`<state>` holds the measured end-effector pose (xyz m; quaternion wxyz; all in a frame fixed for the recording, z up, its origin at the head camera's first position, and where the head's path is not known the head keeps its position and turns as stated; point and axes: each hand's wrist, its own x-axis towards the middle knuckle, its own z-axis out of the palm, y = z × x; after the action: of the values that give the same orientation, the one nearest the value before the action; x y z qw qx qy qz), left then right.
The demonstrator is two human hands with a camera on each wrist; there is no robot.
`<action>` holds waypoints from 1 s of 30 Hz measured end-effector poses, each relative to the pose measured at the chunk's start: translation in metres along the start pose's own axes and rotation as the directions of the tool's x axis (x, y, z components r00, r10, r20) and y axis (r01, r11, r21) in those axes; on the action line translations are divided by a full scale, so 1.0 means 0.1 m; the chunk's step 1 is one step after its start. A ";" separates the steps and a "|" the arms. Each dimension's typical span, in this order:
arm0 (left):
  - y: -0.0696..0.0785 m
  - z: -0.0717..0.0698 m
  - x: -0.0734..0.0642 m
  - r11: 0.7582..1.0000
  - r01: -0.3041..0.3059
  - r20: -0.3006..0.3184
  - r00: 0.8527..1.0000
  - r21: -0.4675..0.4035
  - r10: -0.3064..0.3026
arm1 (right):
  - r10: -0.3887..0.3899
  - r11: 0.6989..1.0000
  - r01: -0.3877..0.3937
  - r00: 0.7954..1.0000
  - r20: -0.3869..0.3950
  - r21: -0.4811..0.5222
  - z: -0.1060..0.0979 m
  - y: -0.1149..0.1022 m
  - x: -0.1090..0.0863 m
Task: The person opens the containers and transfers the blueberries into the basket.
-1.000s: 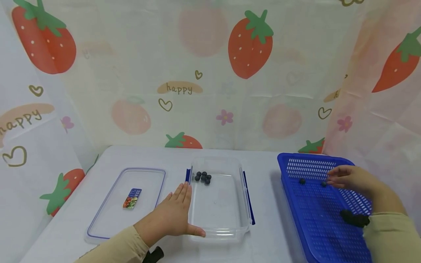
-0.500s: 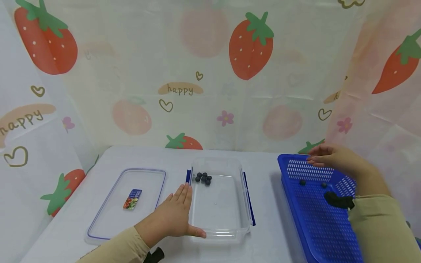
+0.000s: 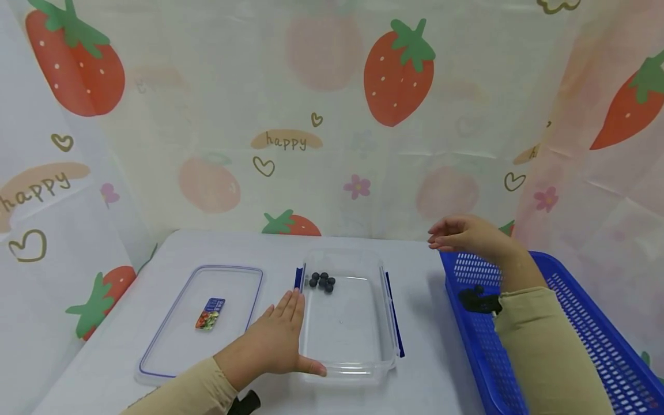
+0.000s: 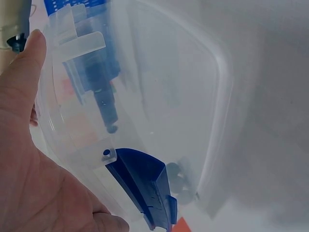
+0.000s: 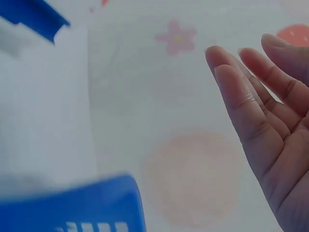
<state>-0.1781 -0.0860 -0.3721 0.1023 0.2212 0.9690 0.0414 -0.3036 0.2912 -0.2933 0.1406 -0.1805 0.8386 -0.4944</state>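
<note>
My left hand lies flat along the left side of a clear plastic box, fingers straight and thumb stretched along its near rim. In the left wrist view, the thumb lies at the wall beside a blue side clip. Several blueberries sit at the box's far left. My right hand hangs over the far left corner of a blue basket, pointing left. Its fingers are loosely curved; I cannot tell whether the fingertips hold anything. One blueberry shows in the basket.
Left of the box lies a clear lid with a blue edge and a small colourful label. The white table ends at a strawberry-print curtain. My right sleeve crosses above the basket.
My right hand has moved left, from low over the basket's fruit to above its far left corner. The arm now hides one of the two blueberries there. My left hand stays in place.
</note>
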 end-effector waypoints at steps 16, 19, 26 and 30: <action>-0.02 0.01 0.01 1.000 -0.003 -0.002 1.000 0.019 0.003 | -0.002 0.999 -0.005 0.993 0.121 0.054 0.77 -0.05 0.70; -0.03 0.03 0.02 1.000 0.000 0.001 1.000 0.017 0.000 | 0.013 0.997 -0.023 0.992 0.128 0.076 0.95 -0.06 0.82; -0.04 0.05 0.05 1.000 0.006 0.015 1.000 0.024 -0.006 | 0.056 0.997 -0.064 0.987 0.148 0.052 1.34 -0.06 1.04; -0.04 0.04 0.05 1.000 0.010 0.019 1.000 0.019 -0.010 | 0.091 0.995 -0.095 0.987 0.135 0.021 1.52 -0.03 1.17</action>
<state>-0.1828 -0.0872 -0.3777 0.1095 0.2177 0.9694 0.0296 -0.3446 0.1199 -0.3687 0.2218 -0.1719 0.8280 -0.4854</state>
